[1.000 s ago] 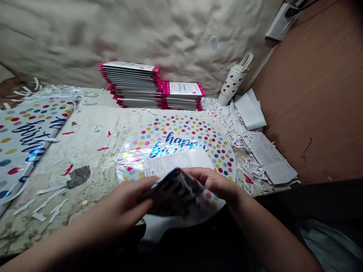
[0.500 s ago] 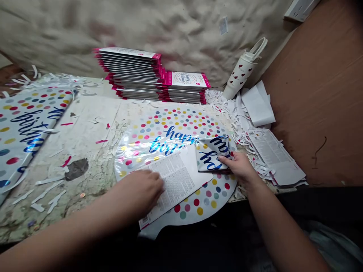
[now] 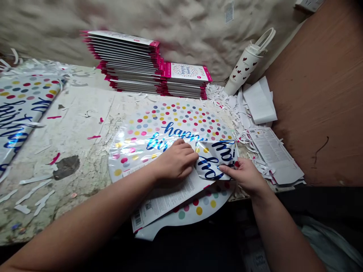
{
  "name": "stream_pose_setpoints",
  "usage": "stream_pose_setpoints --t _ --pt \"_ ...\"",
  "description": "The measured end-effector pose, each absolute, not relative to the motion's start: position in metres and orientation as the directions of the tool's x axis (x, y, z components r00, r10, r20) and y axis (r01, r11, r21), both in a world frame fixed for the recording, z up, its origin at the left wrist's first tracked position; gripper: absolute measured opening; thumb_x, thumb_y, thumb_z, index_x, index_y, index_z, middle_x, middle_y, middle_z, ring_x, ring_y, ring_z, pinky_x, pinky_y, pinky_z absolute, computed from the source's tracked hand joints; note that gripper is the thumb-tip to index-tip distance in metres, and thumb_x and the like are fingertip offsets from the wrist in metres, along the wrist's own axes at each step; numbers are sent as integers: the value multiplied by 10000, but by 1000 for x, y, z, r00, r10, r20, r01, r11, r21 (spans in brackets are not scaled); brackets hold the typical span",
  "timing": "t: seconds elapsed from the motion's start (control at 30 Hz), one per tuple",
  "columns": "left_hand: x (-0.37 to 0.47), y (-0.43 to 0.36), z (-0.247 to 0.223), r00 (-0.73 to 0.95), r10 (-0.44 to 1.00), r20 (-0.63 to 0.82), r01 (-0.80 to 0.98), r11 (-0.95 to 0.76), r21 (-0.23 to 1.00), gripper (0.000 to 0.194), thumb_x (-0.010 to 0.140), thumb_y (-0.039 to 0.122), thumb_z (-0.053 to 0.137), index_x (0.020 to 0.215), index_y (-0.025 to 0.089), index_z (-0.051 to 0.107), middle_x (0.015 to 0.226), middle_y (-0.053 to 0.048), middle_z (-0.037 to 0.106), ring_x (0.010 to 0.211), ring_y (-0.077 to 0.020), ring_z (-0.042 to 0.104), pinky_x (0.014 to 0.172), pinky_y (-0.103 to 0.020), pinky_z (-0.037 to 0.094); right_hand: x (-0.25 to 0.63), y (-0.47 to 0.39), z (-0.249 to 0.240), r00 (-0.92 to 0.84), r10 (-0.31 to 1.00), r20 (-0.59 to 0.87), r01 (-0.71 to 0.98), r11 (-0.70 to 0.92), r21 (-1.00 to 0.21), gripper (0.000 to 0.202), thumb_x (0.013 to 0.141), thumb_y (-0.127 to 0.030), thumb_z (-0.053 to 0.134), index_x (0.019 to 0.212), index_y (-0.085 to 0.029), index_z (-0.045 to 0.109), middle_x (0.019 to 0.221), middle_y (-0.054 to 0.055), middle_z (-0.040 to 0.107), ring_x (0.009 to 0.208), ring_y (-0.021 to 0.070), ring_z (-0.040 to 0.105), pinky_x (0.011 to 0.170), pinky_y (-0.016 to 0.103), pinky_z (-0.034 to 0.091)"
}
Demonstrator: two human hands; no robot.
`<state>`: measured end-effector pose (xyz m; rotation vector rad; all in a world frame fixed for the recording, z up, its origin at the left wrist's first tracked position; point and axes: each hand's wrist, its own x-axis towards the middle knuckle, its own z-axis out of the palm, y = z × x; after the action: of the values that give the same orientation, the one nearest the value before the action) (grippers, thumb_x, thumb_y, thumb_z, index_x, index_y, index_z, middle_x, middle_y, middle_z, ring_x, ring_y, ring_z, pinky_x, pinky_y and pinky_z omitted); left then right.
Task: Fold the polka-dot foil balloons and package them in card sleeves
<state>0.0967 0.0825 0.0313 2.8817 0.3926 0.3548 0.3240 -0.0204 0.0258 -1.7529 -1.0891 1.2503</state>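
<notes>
My left grip [image 3: 179, 160] just moved right, curled over printed card [image 3: 170, 198]; can't tell if it holds anything. My right grip [image 3: 234, 169] pinches folded foil [image 3: 208, 162] by right end. Folded foil sits at card's right end, over dotted balloon [image 3: 184, 117]. So both grips work close together, I think.

One small folded foil piece [image 3: 210, 155], two packet stacks [image 3: 129, 64], one tumbler [image 3: 243, 71]
</notes>
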Motion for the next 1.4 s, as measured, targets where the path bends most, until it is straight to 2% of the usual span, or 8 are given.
stream_pose_setpoints --t 0.13,0.33,0.43,0.63,0.8,1.13,1.33,1.4 --pt "96 81 34 949 244 201 181 -940 288 176 768 221 402 765 169 570 763 -61 556 826 -218 476 827 -395 302 333 -5 32 -27 889 -457 158 -447 -880 330 609 -312 772 861 -123 674 875 81 718 797 234 667 731 350 533" --pt "95 82 34 949 303 87 200 -792 576 251 814 231 393 805 207 643 796 -35 564 874 -204 470 788 -363 285 337 11 27 -164 834 -527 225 -488 -843 344 583 -301 784 850 -108 684 877 72 716 767 204 662 754 335 519" --pt "97 82 34 955 294 36 222 -793 568 178 803 251 450 748 186 607 750 -27 568 869 -209 475 784 -364 279 333 15 21 -150 804 -575 215 -541 -813 368 551 -280 804 855 -117 678 865 63 715 751 190 658 738 313 518" --pt "100 75 34 958 285 37 217 -800 559 143 802 189 404 732 167 527 771 -39 582 838 -200 498 809 -382 290 328 22 19 5 811 -585 -4 -585 -811 338 550 -302 804 806 -152 644 727 16 696 620 143 636 605 260 510" --pt "101 68 34 968 244 61 195 -882 429 170 819 254 437 732 178 562 729 -48 575 817 -215 478 795 -396 289 320 22 24 -22 827 -562 40 -561 -827 338 511 -265 816 770 -127 647 717 17 692 585 124 614 575 240 484" --pt "101 65 38 982 152 110 83 -880 467 114 786 216 465 761 180 569 755 -45 600 762 -192 497 810 -357 318 311 20 21 4 860 -511 142 -506 -851 363 516 -266 803 816 -122 659 757 41 702 646 158 628 620 272 491" --pt "102 76 30 994 66 87 -24 -645 764 247 884 275 403 838 196 632 782 -21 639 761 -153 543 847 -299 328 311 16 5 -10 869 -494 209 -482 -851 425 520 -290 808 878 -132 642 841 64 707 726 200 649 669 311 514" --pt "102 77 30 994 79 79 -12 -630 776 240 879 248 389 805 180 607 748 -16 630 736 -148 542 842 -289 344 312 14 3 -2 873 -487 248 -471 -846 440 520 -314 809 886 -132 645 842 67 708 729 210 653 669 319 518"
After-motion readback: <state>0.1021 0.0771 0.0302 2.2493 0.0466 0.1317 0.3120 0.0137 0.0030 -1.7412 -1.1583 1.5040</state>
